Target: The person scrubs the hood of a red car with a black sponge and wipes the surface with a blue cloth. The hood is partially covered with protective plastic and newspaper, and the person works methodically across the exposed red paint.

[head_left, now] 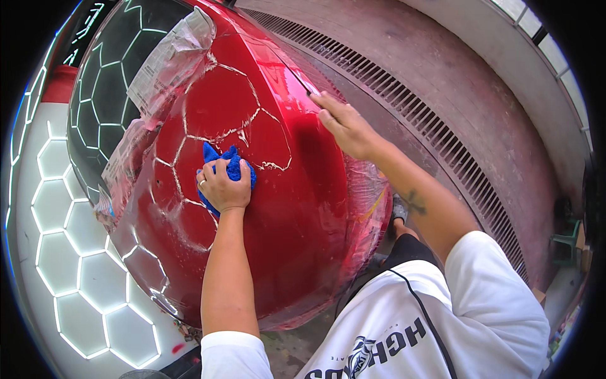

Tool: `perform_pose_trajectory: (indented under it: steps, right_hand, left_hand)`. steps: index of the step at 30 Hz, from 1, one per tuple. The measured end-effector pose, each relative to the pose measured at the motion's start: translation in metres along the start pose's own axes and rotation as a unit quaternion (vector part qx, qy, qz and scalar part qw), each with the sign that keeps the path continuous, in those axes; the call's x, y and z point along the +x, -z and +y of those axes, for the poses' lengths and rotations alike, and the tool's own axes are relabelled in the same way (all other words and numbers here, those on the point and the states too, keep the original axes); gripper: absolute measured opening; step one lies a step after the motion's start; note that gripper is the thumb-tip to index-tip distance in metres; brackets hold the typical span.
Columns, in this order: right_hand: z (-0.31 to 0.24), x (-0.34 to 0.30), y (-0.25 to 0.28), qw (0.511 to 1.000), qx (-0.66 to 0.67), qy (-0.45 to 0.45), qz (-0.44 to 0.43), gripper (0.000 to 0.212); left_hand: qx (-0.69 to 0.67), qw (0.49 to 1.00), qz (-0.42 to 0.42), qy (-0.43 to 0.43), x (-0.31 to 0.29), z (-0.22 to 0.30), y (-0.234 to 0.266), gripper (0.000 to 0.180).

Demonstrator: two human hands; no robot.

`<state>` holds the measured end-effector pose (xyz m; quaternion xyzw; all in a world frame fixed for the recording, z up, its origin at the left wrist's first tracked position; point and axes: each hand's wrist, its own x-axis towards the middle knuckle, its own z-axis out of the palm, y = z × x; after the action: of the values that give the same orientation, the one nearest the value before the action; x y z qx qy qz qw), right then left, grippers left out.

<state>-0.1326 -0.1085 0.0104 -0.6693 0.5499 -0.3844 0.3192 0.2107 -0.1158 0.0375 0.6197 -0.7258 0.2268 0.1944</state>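
Observation:
A glossy red car panel (303, 208) curves across the middle, with bright hexagonal light reflections broken up over its surface. Bunched under my left hand (222, 185) is a blue microfiber cloth (232, 165), pressed to the panel with my fingers curled over it. A ring shows on one finger. Farther right, my right hand (348, 129) rests at the panel's edge with its fingers stretched out and nothing in them. A hazy, smeared patch marks the paint left of and below the cloth.
Newspaper masking (169, 66) and plastic film cover the dark glass (113, 88) side. Wrinkled clear film (366, 215) hangs along the right edge. Beyond runs a long floor grate (404, 95), with a green stool (568, 243) at far right. Hexagonal lights line the left wall.

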Motion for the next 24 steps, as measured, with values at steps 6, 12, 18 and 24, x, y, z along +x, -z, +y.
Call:
perform_pose_trajectory:
  steps: [6,12,18,24]
  right_hand:
    - [0.011,-0.062,-0.034,0.981,-0.194,-0.025,0.018,0.062]
    - [-0.012,-0.073,-0.069,0.971,-0.223,-0.042,0.07,0.063]
    - [0.004,-0.082,-0.065,0.978,-0.202,-0.025,0.037,0.063]
    - [0.031,0.005,-0.029,0.986,-0.161,0.047,-0.006,0.072]
  left_hand:
    - [-0.012,1.0,0.006,-0.003,0.001,0.009,-0.002,0.034]
    - [0.014,0.999,0.03,-0.024,0.0,0.007,0.006,0.033]
    - [0.024,0.999,0.025,-0.01,-0.001,0.007,0.007,0.033]
    - [0.0,1.0,0.022,-0.012,0.011,0.017,0.004,0.031]
